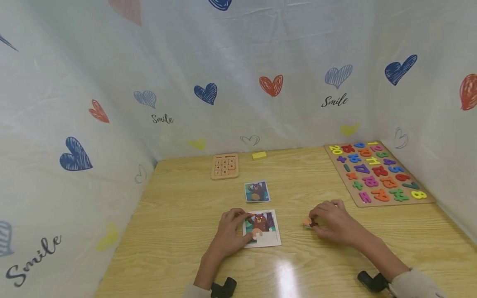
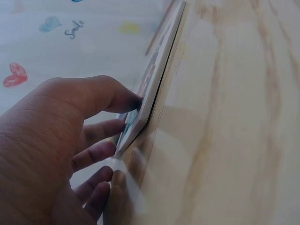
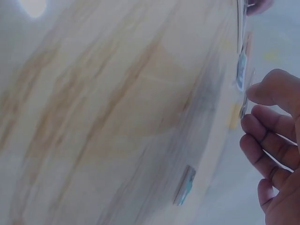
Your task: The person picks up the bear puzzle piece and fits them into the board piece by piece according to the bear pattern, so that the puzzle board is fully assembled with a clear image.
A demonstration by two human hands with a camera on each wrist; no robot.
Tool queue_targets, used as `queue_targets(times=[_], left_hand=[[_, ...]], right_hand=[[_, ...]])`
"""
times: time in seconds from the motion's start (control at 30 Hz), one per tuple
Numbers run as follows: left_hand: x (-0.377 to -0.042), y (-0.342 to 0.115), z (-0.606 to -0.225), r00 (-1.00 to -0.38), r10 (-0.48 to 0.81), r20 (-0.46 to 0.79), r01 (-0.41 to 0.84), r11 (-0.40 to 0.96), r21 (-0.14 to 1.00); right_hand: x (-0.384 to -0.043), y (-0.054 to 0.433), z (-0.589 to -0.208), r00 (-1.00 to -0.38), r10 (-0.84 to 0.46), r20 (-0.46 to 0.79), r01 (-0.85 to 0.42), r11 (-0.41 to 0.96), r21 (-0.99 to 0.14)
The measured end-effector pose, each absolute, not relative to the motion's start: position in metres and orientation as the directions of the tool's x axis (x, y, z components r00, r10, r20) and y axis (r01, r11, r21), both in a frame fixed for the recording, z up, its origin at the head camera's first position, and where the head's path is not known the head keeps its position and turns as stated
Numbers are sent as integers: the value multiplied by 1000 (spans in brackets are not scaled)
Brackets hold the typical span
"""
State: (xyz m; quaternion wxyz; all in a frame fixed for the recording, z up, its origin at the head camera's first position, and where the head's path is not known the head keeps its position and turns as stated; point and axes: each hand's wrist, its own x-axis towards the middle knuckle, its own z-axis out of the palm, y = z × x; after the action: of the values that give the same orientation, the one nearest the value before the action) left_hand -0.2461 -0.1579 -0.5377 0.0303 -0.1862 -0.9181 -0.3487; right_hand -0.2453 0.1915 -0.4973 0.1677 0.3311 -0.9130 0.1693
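Observation:
A small jigsaw puzzle [image 1: 275, 240] of a brown bear lies in a white frame on the table, its lower right part bare white. My left hand [image 1: 232, 229] holds the frame along its left side, thumb at the near corner and fingers farther up; the left wrist view has the thumb on the frame's edge [image 2: 149, 103]. To the right of it, my right hand [image 1: 333, 221] pinches a thin puzzle piece [image 3: 244, 105] between thumb and fingertips, seen edge-on. Another piece [image 3: 185, 186] lies on the table below that hand. Behind the puzzle lies a bear picture card [image 1: 257, 191].
A wooden number slide puzzle [image 1: 225, 166] and a yellow block [image 1: 259, 155] lie at the back. At the back right is a board of coloured numbers [image 1: 376, 174]. White curtains [image 1: 238, 120] printed with hearts enclose the wooden table [image 1: 167, 231].

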Motion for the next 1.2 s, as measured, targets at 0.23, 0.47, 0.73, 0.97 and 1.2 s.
queue_targets(times=[0.23, 0.47, 0.73, 0.97, 1.2], left_hand=[[-246, -159, -539, -919, 331, 215, 390, 683, 617], [-246, -159, -540, -915, 338, 220, 400, 690, 603], [-246, -158, -540, -916, 339, 216, 399, 702, 590], [-246, -158, -539, -915, 344, 210, 398, 692, 602], [-245, -161, -537, -917, 345, 203, 395, 697, 599]], right_hand=[[-244, 182, -495, -714, -546, 438, -669, 716, -199], [-243, 170, -492, -697, -559, 449, -691, 692, -210], [-242, 156, -492, -705, -565, 430, -691, 685, -232], [-242, 145, -493, -712, -584, 390, -693, 672, -261], [-246, 135, -494, -663, -616, 425, -738, 633, -235]])
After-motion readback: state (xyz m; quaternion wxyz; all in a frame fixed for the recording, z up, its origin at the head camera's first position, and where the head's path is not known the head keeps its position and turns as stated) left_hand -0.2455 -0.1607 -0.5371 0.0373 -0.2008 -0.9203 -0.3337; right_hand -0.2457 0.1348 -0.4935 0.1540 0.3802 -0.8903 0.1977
